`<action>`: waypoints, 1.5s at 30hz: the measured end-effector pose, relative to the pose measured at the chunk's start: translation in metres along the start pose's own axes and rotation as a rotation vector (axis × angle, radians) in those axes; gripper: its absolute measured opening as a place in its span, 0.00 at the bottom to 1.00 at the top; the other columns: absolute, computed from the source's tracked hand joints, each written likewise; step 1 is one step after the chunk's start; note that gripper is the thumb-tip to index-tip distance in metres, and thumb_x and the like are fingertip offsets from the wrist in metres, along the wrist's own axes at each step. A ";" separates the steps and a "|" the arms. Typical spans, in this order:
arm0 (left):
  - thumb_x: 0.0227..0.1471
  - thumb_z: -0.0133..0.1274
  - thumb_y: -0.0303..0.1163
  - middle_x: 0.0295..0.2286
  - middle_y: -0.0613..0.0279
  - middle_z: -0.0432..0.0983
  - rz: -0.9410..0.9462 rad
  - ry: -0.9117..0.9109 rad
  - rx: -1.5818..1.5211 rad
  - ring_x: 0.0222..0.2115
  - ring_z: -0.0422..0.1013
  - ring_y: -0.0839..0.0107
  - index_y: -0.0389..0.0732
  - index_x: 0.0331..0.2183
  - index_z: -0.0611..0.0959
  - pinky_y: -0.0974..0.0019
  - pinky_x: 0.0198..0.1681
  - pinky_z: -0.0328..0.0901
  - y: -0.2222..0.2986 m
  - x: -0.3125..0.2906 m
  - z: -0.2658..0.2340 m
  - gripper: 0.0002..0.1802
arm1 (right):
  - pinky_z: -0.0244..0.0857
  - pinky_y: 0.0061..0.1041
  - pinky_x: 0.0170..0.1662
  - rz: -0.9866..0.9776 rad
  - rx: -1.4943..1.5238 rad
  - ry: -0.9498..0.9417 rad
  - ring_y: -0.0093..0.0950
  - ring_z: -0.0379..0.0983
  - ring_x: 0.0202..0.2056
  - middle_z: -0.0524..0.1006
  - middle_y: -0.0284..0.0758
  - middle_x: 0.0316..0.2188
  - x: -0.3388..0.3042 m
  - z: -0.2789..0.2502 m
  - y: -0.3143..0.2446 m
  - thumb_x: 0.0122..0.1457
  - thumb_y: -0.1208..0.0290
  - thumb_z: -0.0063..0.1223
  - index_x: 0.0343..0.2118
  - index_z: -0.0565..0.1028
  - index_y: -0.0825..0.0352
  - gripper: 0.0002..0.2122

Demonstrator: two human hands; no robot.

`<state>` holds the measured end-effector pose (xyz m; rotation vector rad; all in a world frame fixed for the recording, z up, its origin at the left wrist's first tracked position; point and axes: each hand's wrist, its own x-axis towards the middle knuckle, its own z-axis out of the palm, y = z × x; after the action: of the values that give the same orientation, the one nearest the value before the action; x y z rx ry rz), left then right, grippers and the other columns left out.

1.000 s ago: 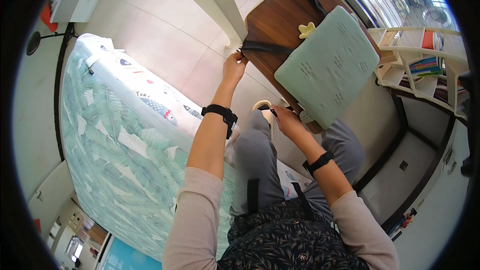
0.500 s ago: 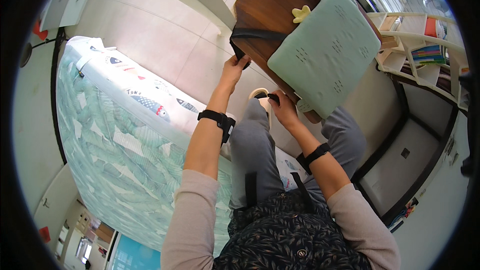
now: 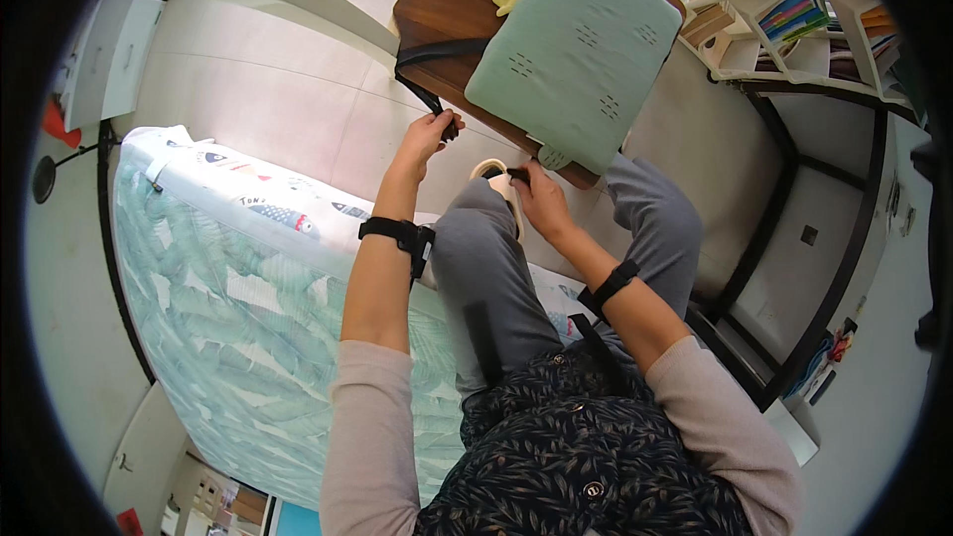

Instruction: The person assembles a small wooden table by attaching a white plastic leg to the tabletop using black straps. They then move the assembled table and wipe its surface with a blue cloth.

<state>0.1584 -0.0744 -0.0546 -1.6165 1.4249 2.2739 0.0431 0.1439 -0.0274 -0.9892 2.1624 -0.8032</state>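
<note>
Just above mid-frame, the left hand point(image 3: 427, 141) grips a black strap point(image 3: 444, 50) and the right hand point(image 3: 542, 197) pinches a small black piece point(image 3: 517, 175).
Most of that piece is hidden in the grip, so its shape is unclear. A pale green cushion point(image 3: 576, 55), top centre, covers part of the strap; the brown wooden board point(image 3: 427, 5) beneath is cut off by the upper edge. Dark letters and fish are printed on white cloth point(image 3: 233, 167) at left. Pale floor tiles point(image 3: 288, 89) lie between that cloth and the board.
</note>
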 end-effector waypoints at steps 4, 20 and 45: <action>0.62 0.46 0.47 0.33 0.73 0.78 -0.019 0.067 0.028 0.33 0.67 0.79 0.50 0.35 0.82 0.73 0.35 0.60 0.003 -0.005 0.007 0.15 | 0.68 0.29 0.28 0.118 0.321 -0.090 0.36 0.76 0.24 0.78 0.42 0.25 0.019 0.005 0.005 0.59 0.70 0.54 0.35 0.74 0.70 0.08; 0.58 0.56 0.38 0.33 0.65 0.79 -0.110 0.065 -0.226 0.32 0.74 0.78 0.38 0.39 0.81 0.73 0.40 0.71 -0.022 0.008 0.010 0.14 | 0.57 0.18 0.22 0.366 0.811 -0.218 0.17 0.62 0.19 0.67 0.29 0.21 0.056 0.049 0.006 0.67 0.71 0.42 0.45 0.66 0.65 0.07; 0.58 0.55 0.40 0.34 0.61 0.81 -0.084 0.042 -0.077 0.34 0.75 0.76 0.34 0.39 0.83 0.74 0.41 0.68 -0.009 0.013 0.010 0.17 | 0.55 0.18 0.23 0.385 0.822 -0.128 0.17 0.59 0.21 0.66 0.28 0.23 0.069 0.064 0.004 0.67 0.72 0.43 0.39 0.67 0.66 0.04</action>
<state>0.1489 -0.0682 -0.0692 -1.7198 1.2664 2.2887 0.0523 0.0739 -0.0899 -0.1892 1.5826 -1.2317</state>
